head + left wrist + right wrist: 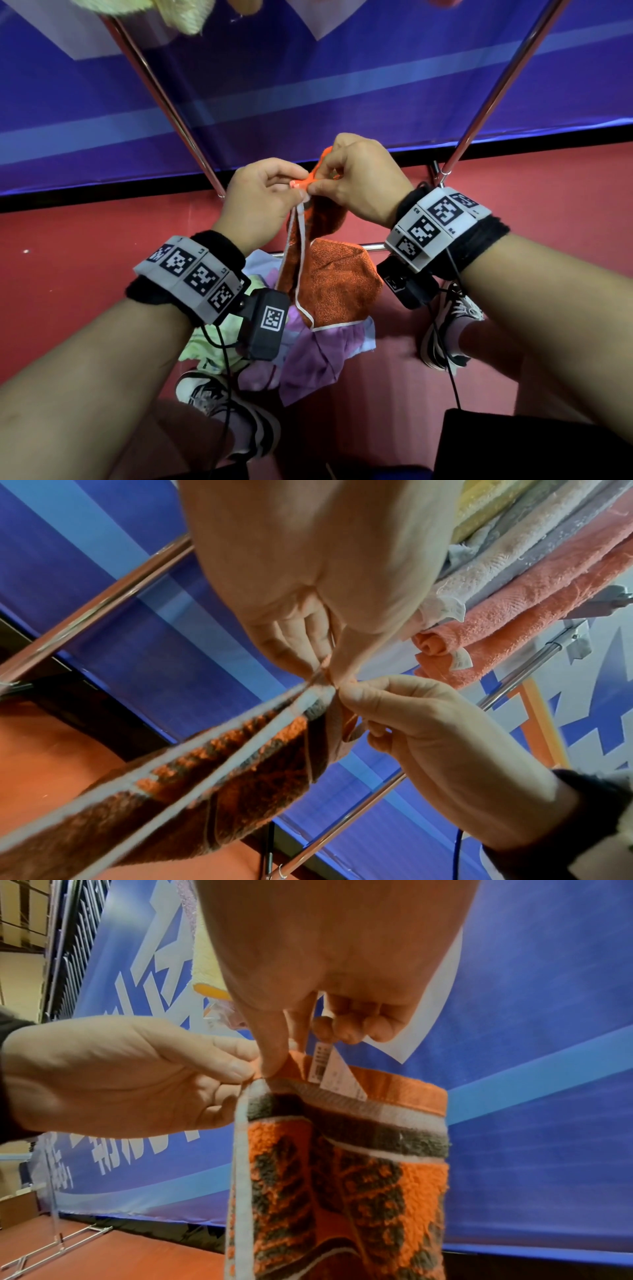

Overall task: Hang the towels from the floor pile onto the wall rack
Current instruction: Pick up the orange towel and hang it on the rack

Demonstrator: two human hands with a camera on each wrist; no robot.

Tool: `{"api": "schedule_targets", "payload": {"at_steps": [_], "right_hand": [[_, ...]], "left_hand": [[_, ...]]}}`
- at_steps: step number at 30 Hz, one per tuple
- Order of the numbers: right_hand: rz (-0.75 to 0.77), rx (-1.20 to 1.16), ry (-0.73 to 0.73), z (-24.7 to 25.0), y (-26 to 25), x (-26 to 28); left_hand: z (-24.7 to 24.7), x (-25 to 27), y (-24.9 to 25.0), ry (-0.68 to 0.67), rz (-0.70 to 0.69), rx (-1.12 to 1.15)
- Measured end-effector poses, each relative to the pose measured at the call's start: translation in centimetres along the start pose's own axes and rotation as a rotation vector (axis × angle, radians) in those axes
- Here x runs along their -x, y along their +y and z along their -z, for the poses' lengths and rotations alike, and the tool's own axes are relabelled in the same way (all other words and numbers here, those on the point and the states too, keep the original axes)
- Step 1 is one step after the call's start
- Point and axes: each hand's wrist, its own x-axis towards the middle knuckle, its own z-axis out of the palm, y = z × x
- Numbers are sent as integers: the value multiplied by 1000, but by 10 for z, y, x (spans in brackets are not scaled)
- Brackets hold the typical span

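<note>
I have the orange towel (329,274) lifted off the floor pile (308,353), both hands meeting at its top edge. My left hand (260,202) pinches the white-trimmed corner; my right hand (359,178), touching it at three o'clock, pinches the same hem just beside the paper tag (337,1072). The towel hangs folded and bunched below them, so I judge I'm only finding the corners to spread it. Several towels (534,569) already lie over the rack's upper bar, at twelve o'clock. The rack's chrome tubes (161,102) rise behind. Lilac, yellow-green and pale blue cloths remain on the floor, so plenty is left.
</note>
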Motion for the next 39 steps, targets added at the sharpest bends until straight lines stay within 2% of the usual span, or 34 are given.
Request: {"api": "schedule_targets", "payload": {"at_steps": [3, 8, 12, 19, 26, 32, 39], "right_hand": [[30, -67, 21, 2, 2, 1], [56, -21, -105, 5, 7, 1], [45, -52, -131, 6, 8, 0], [-23, -76, -222, 11, 14, -3], [-19, 33, -274, 14, 20, -5], [-37, 137, -276, 18, 23, -4], [-74, 161, -327, 16, 27, -4]], "left_hand": [[4, -1, 0, 5, -14, -43], [9, -2, -3, -17, 3, -12], [16, -4, -5, -71, -34, -42], [27, -8, -6, -65, -81, -98], [35, -9, -3, -88, -111, -114], [40, -11, -4, -60, -118, -91], [42, -16, -10, 47, -69, -35]]}}
